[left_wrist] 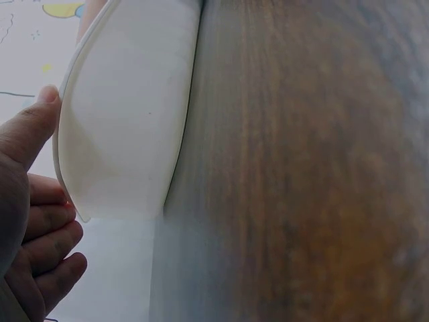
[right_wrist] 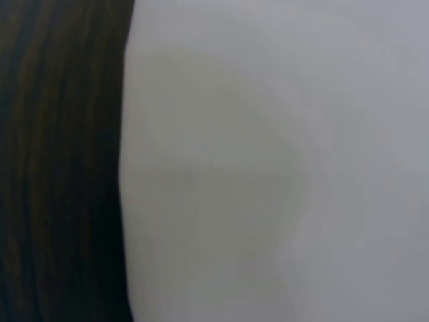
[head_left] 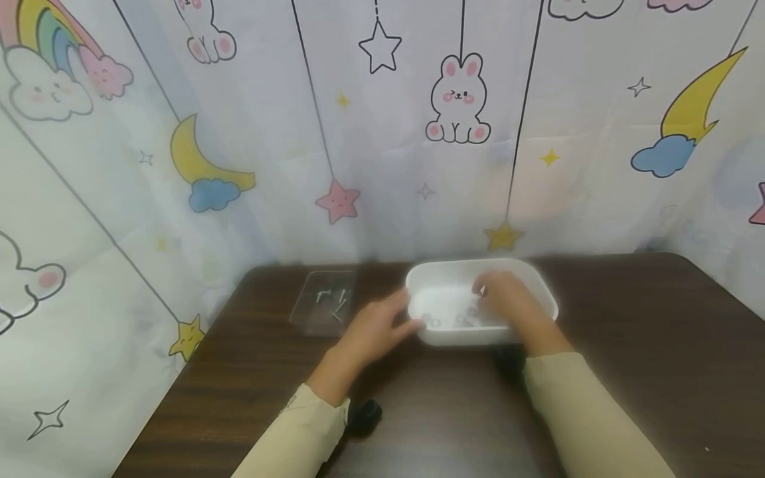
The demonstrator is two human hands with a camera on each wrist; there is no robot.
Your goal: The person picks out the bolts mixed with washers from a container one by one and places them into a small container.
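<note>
A white plastic tub (head_left: 460,336) stands near the back of the table, with several small clear or shiny pieces (head_left: 466,318) on its floor, too blurred to identify. My left hand (head_left: 376,328) rests against the tub's left end, thumb and fingers spread around the near corner. In the left wrist view, the thumb touches the rim and the other fingers lie loosely bent beside the end wall. Over the tub's right half, my right hand (head_left: 508,299) reaches inside with bent fingers. Whether anything is between its fingertips is hidden by blur. The right wrist view shows only the tub's wall (right_wrist: 214,168) and dark wood.
Left of the tub sits a clear shallow box (head_left: 307,312) holding several small metal screw-like pieces (head_left: 339,309). The dark wooden table (head_left: 209,398) ends at a patterned curtain (head_left: 406,133) behind. Dark wrist cameras (head_left: 364,418) hang beneath both forearms.
</note>
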